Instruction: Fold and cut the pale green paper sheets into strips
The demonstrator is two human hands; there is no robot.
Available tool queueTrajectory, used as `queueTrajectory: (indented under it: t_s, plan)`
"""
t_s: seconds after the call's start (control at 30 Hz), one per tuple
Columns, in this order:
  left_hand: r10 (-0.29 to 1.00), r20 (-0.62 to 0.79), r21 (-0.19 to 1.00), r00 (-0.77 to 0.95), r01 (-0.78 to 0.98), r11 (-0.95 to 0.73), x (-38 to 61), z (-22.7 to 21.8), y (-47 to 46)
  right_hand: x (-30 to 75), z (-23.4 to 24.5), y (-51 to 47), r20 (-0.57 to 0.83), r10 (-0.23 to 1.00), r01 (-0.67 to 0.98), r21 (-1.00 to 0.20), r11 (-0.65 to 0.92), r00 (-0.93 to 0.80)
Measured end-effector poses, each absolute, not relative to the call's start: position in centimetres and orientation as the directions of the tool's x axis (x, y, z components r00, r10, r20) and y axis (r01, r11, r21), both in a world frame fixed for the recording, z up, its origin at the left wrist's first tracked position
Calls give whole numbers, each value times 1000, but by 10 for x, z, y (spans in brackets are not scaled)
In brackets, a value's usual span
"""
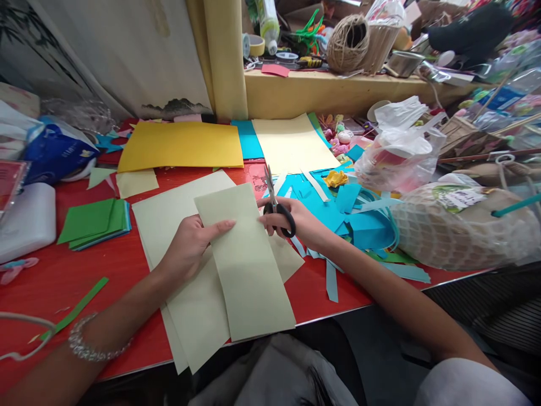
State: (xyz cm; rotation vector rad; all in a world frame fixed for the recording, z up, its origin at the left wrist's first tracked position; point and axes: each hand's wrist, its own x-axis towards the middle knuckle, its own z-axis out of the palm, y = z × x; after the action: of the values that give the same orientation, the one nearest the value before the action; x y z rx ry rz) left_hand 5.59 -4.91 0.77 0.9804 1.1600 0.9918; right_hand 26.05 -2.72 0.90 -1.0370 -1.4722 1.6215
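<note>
A long pale green paper strip [249, 270] is pinched in my left hand [190, 242], thumb on top near its left edge. My right hand [291, 217] grips black-handled scissors [279, 211], with the blades pointing up and away from me. Its fingertips are at the strip's right edge. Larger pale green sheets [169, 203] lie beneath the strip, some reaching past the table's front edge. A pale green corner [287, 259] shows under the strip on the right.
On the red table [127, 282] lie yellow sheets [181, 144], a cream sheet [291, 141], stacked green squares [93, 220] and blue paper scraps [313, 197]. A netted package [456, 225] and plastic bag [401, 146] stand at right. Twine [349, 42] sits on the ledge.
</note>
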Motion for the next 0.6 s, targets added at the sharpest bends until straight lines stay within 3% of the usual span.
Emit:
queueTrajectory:
  t_s: [0.2, 0.6]
  plan:
    - [977, -201, 973, 74, -100, 208, 52, 7, -45, 267, 11, -23, -55, 953, 20, -999, -51, -297]
    - [983, -177, 981, 55, -70, 181, 55, 9, -47, 262, 13, -28, -112, 919, 130, -989, -67, -379]
